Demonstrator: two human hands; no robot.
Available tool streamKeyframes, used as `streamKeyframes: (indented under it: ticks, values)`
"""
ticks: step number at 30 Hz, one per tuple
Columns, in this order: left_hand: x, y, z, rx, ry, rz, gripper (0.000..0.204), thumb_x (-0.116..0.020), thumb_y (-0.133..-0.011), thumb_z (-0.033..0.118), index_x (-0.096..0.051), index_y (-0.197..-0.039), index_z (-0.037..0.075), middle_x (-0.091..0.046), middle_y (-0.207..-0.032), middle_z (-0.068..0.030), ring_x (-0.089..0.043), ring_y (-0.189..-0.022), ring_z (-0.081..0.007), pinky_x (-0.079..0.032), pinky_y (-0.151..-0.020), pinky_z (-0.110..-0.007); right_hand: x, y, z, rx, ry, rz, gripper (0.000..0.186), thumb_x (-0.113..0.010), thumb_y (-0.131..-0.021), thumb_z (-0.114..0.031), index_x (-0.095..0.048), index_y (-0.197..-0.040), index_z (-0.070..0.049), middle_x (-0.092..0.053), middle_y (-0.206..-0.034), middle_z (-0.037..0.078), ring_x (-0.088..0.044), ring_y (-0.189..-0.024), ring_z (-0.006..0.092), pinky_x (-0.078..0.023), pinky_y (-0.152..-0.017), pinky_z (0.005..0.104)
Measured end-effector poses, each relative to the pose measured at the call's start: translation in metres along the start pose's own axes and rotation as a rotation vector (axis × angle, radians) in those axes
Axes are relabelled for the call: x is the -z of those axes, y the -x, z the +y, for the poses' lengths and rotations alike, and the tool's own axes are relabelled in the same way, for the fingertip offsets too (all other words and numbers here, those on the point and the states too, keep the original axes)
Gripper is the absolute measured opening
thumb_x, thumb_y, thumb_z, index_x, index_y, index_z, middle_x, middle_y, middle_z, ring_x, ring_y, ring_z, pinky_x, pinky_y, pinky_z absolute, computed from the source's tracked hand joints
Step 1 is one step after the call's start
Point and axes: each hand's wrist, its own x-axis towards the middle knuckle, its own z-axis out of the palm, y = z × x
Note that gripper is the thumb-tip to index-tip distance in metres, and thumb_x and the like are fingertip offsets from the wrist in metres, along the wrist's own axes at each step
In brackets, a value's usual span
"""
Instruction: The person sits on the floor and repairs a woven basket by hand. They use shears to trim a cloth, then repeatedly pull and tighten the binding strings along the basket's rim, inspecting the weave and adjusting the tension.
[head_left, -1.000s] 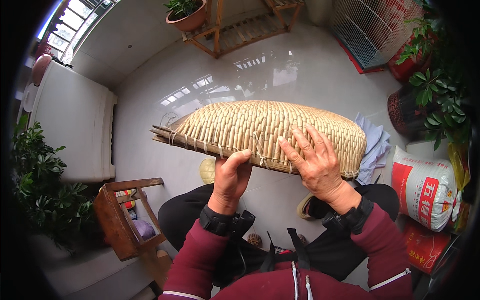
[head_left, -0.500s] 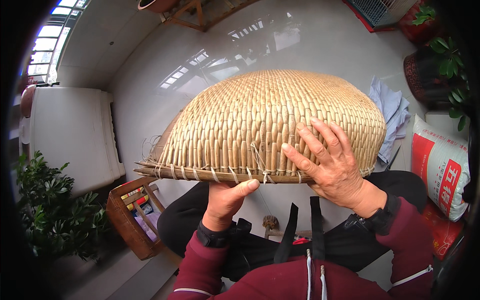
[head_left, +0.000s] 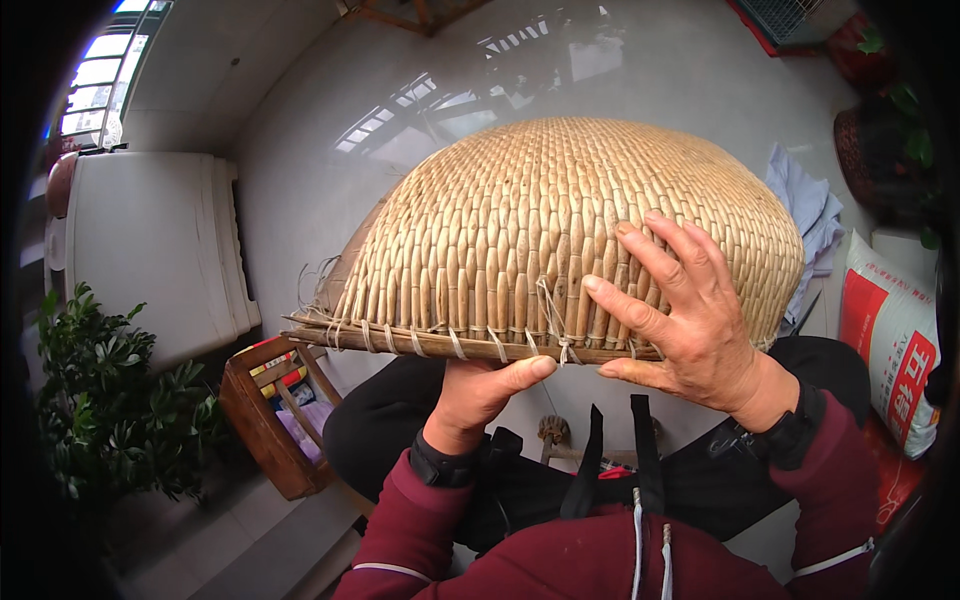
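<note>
A large woven basket (head_left: 570, 215) of pale, reed-like strands is held over my lap, its rounded outer side facing up. Thin white ties lash a wooden rim (head_left: 430, 342) along its near edge, and a knot with loose string ends (head_left: 563, 348) sits near the rim's middle. My left hand (head_left: 480, 392) is closed on this rim, thumb pressed along its near face; its other fingers are hidden behind the basket. My right hand (head_left: 705, 335) lies with fingers spread on the woven side, its thumb stretched out along the rim's right part.
Left of me are a leafy plant (head_left: 125, 400), a wooden stool-like frame (head_left: 270, 425) with colourful items inside, and a white appliance-like box (head_left: 150, 255). A blue-grey cloth (head_left: 808, 215) and a red-and-white sack (head_left: 885, 345) lie at right. Dark straps (head_left: 648, 455) hang before my lap.
The basket and both hands sit slightly farther right in the view, as do the surroundings. My right thumb, formerly mostly hidden, now shows along the rim. The left hand keeps its grip.
</note>
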Motion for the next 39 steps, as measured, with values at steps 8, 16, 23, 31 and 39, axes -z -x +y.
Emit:
streamKeyframes:
  ticks: [8,16,23,31,39]
  values:
    - [0.0004,-0.0002,0.0014,0.002,-0.081,-0.004,0.075,-0.078,-0.076,0.005,-0.038,-0.14,0.002,-0.048,-0.136,-0.0089,-0.047,-0.124,-0.0208,-0.04,-0.105,-0.036,-0.0035,-0.0043,0.0011,-0.002,-0.017,0.005,0.078,-0.08,-0.058,-0.049,-0.057,-0.129,-0.026,-0.043,-0.14,0.014,-0.039,-0.129,0.0372,-0.029,-0.109,0.0533]
    - [0.0013,0.0007,0.0016,0.067,-0.082,0.003,0.072,-0.077,-0.076,0.004,-0.04,-0.138,0.002,-0.05,-0.134,-0.009,-0.049,-0.121,-0.0203,-0.041,-0.103,-0.036,-0.0053,-0.0044,0.001,0.006,0.028,-0.01,0.076,-0.077,-0.062,-0.052,-0.056,-0.131,-0.027,-0.042,-0.142,0.014,-0.04,-0.129,0.0366,-0.03,-0.109,0.0522]
    - [-0.0033,0.002,-0.0001,0.022,-0.08,0.053,0.076,-0.077,-0.075,0.005,-0.037,-0.139,0.001,-0.047,-0.136,-0.0104,-0.048,-0.124,-0.0224,-0.04,-0.105,-0.038,-0.0051,-0.0049,0.0015,0.014,0.019,0.002,0.074,-0.078,-0.062,-0.049,-0.057,-0.129,-0.027,-0.043,-0.141,0.014,-0.041,-0.127,0.0361,-0.031,-0.107,0.0524]
    - [-0.0032,-0.0001,-0.0013,-0.007,-0.024,0.034,0.073,-0.074,-0.077,0.002,-0.037,-0.14,0.002,-0.048,-0.136,-0.0103,-0.047,-0.124,-0.0222,-0.039,-0.106,-0.037,-0.0064,-0.0063,0.0005,0.022,0.028,0.013,0.076,-0.082,-0.058,-0.043,-0.058,-0.127,-0.023,-0.044,-0.138,0.013,-0.04,-0.128,0.0382,-0.034,-0.105,0.0555]
    - [-0.0025,0.0009,-0.0008,0.008,-0.015,0.024,0.075,-0.075,-0.077,0.002,-0.036,-0.14,0.002,-0.047,-0.137,-0.0099,-0.047,-0.125,-0.0222,-0.039,-0.106,-0.038,-0.0052,-0.0072,-0.0004,0.017,0.024,0.011,0.077,-0.083,-0.055,-0.041,-0.06,-0.126,-0.023,-0.045,-0.138,0.013,-0.04,-0.128,0.0379,-0.035,-0.105,0.056]
